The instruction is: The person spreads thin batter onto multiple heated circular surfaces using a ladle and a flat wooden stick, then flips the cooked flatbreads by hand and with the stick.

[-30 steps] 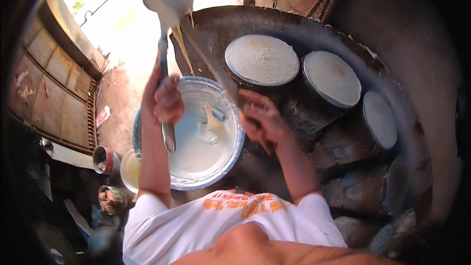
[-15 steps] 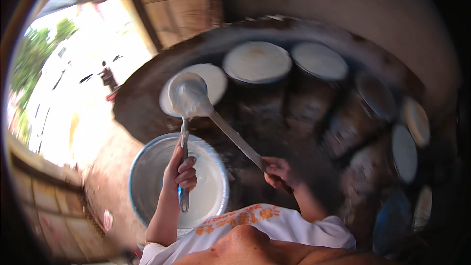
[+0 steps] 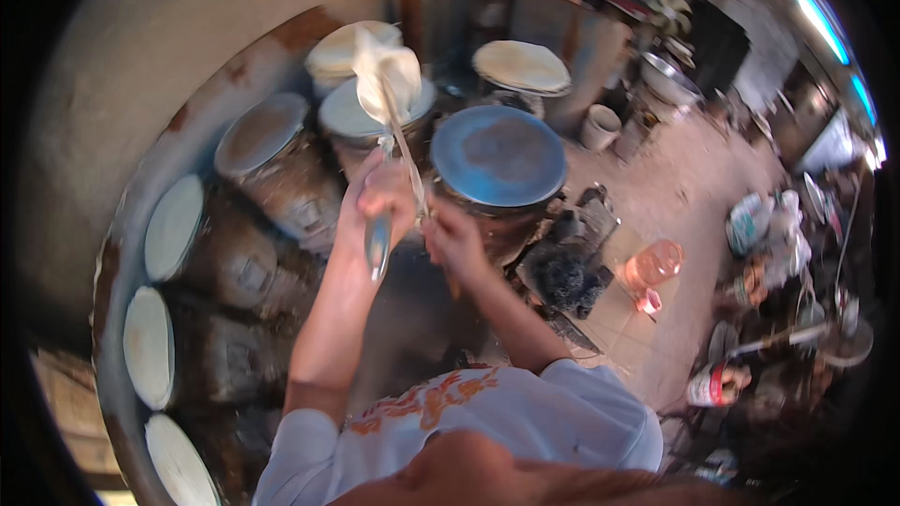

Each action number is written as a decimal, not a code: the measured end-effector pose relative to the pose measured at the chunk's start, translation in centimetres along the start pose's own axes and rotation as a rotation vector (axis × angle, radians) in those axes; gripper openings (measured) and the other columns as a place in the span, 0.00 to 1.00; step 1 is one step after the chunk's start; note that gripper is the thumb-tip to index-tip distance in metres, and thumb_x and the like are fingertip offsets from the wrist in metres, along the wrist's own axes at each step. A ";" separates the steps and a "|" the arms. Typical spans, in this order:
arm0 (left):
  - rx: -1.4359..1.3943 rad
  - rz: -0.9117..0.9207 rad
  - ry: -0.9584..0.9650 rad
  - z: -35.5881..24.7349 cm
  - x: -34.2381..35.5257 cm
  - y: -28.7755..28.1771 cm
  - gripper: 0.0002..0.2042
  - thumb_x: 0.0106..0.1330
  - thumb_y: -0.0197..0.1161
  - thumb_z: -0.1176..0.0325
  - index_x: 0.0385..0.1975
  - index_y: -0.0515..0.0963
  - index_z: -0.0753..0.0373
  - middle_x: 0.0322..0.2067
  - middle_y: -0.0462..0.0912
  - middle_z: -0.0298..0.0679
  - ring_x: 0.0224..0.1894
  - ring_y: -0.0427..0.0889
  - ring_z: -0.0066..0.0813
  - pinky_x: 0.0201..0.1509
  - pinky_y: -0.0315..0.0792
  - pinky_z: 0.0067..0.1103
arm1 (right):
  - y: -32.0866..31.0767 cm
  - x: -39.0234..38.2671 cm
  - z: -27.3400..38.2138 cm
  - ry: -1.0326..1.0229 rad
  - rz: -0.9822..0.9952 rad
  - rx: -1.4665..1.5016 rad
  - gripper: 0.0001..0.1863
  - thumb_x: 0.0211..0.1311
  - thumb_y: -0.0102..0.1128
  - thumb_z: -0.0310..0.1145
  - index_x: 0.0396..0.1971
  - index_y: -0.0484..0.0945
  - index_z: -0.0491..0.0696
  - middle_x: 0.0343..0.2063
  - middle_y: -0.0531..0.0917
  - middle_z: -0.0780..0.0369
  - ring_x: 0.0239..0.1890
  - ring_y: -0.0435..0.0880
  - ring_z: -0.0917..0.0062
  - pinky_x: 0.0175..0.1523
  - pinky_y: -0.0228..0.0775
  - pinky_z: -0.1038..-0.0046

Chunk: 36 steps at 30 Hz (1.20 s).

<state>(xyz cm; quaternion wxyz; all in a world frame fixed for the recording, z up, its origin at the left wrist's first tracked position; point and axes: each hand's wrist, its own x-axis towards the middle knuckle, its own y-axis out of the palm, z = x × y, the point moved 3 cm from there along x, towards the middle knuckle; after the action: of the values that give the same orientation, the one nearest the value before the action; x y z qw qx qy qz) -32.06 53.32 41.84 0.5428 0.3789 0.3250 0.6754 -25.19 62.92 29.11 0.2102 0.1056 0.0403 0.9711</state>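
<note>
My left hand (image 3: pixel 382 195) is closed on a metal ladle handle (image 3: pixel 378 242); my right hand (image 3: pixel 454 242), just right and below it, is closed on a long flat paddle (image 3: pixel 408 155). A pale, wet mass of batter (image 3: pixel 388 75) sits at their upper ends, blurred, so the ladle's bowl is hard to make out. It is over a round griddle (image 3: pixel 342 112) with a pale top. To its right lies a bare dark griddle with a blue rim (image 3: pixel 497 155). Behind are pale-topped rounds (image 3: pixel 333 47) (image 3: pixel 520 64).
Several more griddles (image 3: pixel 150 347) curve down my left inside a rusty round rim (image 3: pixel 225 75). To my right are black lumps (image 3: pixel 562 276), a clear container with pinkish liquid (image 3: pixel 656 262), a white pot (image 3: pixel 600 126), a metal bowl (image 3: pixel 668 75) and cluttered utensils and bags (image 3: pixel 755 220).
My view has swung right, away from the batter tub and bright doorway to other griddles. Both hands and the utensils have moved along, still gripped, now closer together.
</note>
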 end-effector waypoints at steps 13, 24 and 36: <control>2.438 -0.512 0.084 -12.6 21.9 -20.3 0.23 0.65 0.57 0.65 0.61 0.66 0.45 0.24 0.75 0.34 0.20 0.73 0.26 0.21 0.68 0.24 | -20.2 -7.2 -13.4 0.290 -0.946 0.140 0.26 0.57 0.57 0.21 0.58 0.69 0.45 0.29 0.80 0.64 0.23 0.77 0.84 0.24 0.71 0.81; 3.176 0.040 0.025 -20.4 31.8 -18.4 0.22 0.64 0.54 0.64 0.58 0.68 0.37 0.43 0.80 0.45 0.43 0.78 0.49 0.42 0.73 0.36 | -19.9 0.6 -13.5 0.022 -1.269 -0.752 0.25 0.39 0.57 0.17 0.45 0.76 0.45 0.41 0.74 0.56 0.46 0.72 0.58 0.51 0.67 0.67; 2.988 -0.021 -0.162 -34.6 35.9 -15.7 0.23 0.62 0.57 0.65 0.58 0.69 0.40 0.51 0.77 0.39 0.50 0.77 0.44 0.50 0.71 0.32 | -16.1 4.8 -13.8 0.350 -1.288 -1.183 0.15 0.52 0.55 0.24 0.41 0.79 0.49 0.39 0.79 0.61 0.42 0.76 0.63 0.48 0.71 0.68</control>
<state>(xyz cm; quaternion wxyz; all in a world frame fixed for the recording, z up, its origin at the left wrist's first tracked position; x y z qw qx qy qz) -58.79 90.65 16.89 -0.3147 0.6028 0.6701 -0.2977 -26.11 79.10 14.61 0.7263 -0.2131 -0.3844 0.5286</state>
